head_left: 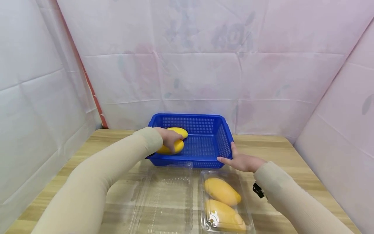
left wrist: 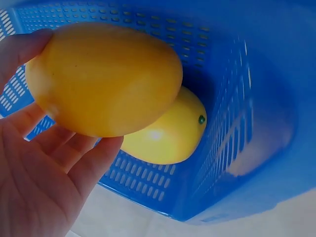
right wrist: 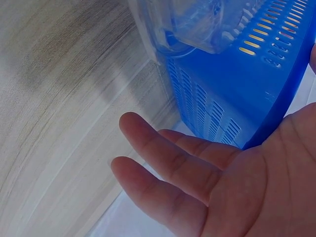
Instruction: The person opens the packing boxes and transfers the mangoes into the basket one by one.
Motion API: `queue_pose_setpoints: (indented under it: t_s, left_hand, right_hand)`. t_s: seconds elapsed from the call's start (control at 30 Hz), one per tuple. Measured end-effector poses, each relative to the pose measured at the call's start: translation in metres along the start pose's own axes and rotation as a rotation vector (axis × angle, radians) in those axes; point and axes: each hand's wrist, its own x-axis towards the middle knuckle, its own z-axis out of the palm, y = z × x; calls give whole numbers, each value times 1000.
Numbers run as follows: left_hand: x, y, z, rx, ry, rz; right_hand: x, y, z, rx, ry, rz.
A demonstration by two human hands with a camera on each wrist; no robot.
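Person's left grip (head_left: 169,137) curled round a yellow fruit (left wrist: 103,79), mid-frame in a blue basket (head_left: 201,160) — right grip (head_left: 242,161) spread, touching the basket's lower-right corner.

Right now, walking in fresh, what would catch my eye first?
A blue basket at the back of the table likely stands out first; inside, the left hand grips one mango near another. Two more mangoes then show in a clear plastic clamshell in front, toward the right.
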Motion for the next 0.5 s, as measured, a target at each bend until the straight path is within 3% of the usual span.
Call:
queue_pose_setpoints:
  t_s: [0.1,0.5]
  left_hand:
    - [1,0,-1,-14,-33,-48]
    - [-5,-1,5,-29,-126,-135]
  right_hand:
    - [-1,-1,1,0,1,5]
    - [-1,-11,10,-12,1,1]
